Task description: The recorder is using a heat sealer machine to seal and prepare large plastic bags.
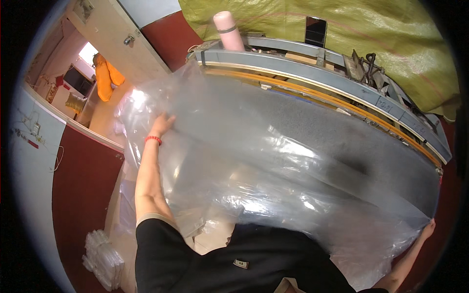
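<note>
A large clear plastic sheet [229, 151] is spread over a dark grey work surface [312, 119], and its near edge hangs down in front of me. My left hand [162, 124], with a red bead bracelet at the wrist, lies on the sheet toward its left end, fingers apart. Far to the right, my right hand [428, 229] pinches the sheet's corner at the end of the surface. Between my hands the film is wrinkled and shiny, and its left end is bunched.
Behind the surface runs a long grey metal frame [312, 68] with an orange bar [317, 90]. A pink bottle [228, 30] and metal clamps [367, 68] stand on it. Folded plastic bags [103, 259] lie on the floor at left. A door [119, 39] stands ajar at the back left.
</note>
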Demonstrator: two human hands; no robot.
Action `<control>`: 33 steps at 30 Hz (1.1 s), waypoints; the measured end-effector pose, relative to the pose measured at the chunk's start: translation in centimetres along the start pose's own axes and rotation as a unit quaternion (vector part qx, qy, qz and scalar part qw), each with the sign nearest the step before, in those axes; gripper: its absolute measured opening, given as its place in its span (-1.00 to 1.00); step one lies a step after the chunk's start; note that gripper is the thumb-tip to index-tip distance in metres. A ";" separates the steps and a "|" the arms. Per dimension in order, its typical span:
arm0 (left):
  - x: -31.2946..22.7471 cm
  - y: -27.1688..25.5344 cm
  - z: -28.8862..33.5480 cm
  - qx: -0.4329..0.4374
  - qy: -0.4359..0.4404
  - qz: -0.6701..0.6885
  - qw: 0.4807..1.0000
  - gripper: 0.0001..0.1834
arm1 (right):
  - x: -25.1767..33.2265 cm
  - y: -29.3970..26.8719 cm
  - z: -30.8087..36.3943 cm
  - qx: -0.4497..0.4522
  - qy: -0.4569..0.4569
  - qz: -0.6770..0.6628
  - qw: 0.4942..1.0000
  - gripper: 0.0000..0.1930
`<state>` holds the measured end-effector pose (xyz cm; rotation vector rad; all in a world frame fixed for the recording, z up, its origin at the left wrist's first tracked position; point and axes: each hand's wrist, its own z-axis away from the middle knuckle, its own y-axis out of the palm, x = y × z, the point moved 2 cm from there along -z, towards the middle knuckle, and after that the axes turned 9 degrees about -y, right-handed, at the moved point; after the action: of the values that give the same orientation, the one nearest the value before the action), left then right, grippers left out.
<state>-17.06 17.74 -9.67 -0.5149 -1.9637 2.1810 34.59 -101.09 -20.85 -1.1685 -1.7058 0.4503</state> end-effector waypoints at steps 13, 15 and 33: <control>-17.5 3.7 -1.7 -0.038 -0.039 0.018 0.998 -0.32 | 10.4 1.1 0.1 -0.049 0.016 0.172 0.984 -0.58; -14.2 3.3 -4.3 -0.066 -0.061 0.018 0.996 -0.32 | 16.6 3.3 0.7 0.002 -0.053 0.237 0.970 -0.70; -45.3 6.9 49.1 0.670 0.539 0.247 0.446 -0.64 | 21.1 1.9 1.8 -0.088 0.067 -0.057 0.992 -0.68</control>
<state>8.18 -44.45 -6.09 -1.5157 0.7389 1.8156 32.78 -81.76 -12.30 -1.1910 -1.7099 0.1505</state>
